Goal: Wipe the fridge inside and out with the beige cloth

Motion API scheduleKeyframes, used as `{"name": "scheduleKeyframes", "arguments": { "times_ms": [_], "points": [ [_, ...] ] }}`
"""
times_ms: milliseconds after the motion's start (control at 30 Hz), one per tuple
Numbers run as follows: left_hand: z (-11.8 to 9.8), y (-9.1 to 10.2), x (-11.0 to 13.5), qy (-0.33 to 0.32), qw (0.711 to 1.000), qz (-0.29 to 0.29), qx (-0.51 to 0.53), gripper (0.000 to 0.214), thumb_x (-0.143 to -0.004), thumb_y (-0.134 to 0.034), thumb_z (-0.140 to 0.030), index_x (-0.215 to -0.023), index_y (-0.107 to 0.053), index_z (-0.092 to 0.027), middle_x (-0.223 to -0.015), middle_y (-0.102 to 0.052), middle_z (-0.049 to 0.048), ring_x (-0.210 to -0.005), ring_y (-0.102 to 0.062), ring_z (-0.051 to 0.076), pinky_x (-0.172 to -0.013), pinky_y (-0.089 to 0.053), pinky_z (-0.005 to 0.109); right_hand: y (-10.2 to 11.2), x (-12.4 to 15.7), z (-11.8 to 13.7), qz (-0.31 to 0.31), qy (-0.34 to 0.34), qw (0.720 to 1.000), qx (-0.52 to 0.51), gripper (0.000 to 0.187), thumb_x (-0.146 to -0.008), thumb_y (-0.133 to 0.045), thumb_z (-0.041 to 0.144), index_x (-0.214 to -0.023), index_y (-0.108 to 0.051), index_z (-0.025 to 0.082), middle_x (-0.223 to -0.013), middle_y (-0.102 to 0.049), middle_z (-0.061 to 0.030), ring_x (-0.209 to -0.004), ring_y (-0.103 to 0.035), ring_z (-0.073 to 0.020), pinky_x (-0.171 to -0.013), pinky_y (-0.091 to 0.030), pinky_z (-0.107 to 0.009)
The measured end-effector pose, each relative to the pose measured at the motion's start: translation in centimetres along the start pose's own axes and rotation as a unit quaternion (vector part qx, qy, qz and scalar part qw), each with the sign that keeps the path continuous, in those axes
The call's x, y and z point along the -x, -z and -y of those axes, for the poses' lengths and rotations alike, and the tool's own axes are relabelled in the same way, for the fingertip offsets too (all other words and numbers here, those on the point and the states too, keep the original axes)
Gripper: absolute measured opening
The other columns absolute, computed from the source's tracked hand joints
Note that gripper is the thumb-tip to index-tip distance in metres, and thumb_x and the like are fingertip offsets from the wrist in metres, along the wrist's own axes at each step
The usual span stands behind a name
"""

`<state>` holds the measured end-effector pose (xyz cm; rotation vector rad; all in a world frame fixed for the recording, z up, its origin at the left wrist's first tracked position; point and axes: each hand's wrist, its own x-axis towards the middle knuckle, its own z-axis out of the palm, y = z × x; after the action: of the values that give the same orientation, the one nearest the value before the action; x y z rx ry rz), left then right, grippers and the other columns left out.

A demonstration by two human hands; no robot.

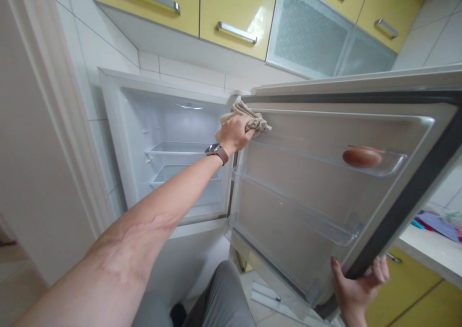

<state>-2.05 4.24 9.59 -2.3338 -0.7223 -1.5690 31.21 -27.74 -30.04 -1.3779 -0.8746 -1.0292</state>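
Observation:
My left hand (234, 133) is closed round a crumpled beige cloth (248, 117) and presses it against the upper inner face of the open fridge door (288, 173), near the hinge side. A brown-strapped watch sits on that wrist. My right hand (357, 288) grips the lower outer edge of the door, thumb inside and fingers wrapped round the dark rim. One brown egg (362, 157) lies in the door's top clear shelf (393, 165). The fridge compartment (169, 139) stands open, with its clear shelves bare.
Yellow wall cabinets (231, 9) with metal handles and frosted glass doors (306, 33) hang above. A white doorframe (54, 115) rises on the left. At the right, a white countertop (429, 250) holds coloured papers over yellow base cabinets. My grey-trousered leg (220, 298) is below.

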Motion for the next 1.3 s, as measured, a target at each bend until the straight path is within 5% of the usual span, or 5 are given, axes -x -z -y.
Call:
{"name": "scheduleKeyframes", "arguments": {
  "times_ms": [367,1300],
  "points": [
    [-0.1,0.1,0.1,-0.005,1.000,0.001,-0.001,0.025,-0.095,-0.057,-0.034,-0.107,-0.076,-0.022,-0.115,-0.078,0.0106,-0.114,-0.069,0.033,-0.093,-0.051,0.040,0.2,-0.4,0.9,0.004,0.021,1.000,0.010,0.113,-0.069,-0.096,0.056,-0.157,-0.038,0.015,-0.165,-0.037,-0.0243,-0.157,-0.037,-0.0477,-0.125,-0.032,-0.075],
    [0.2,-0.2,-0.1,-0.013,1.000,-0.004,-0.001,0.022,-0.096,-0.058,-0.034,-0.105,-0.075,-0.022,-0.112,-0.078,0.0102,-0.110,-0.070,0.032,-0.090,-0.051,0.039,0.2,0.1,-0.3,0.006,0.018,1.000,0.019,0.123,-0.063,-0.100,0.053,-0.161,-0.036,0.017,-0.167,-0.037,-0.0234,-0.157,-0.037,-0.0477,-0.127,-0.031,-0.075]
  ]
}}
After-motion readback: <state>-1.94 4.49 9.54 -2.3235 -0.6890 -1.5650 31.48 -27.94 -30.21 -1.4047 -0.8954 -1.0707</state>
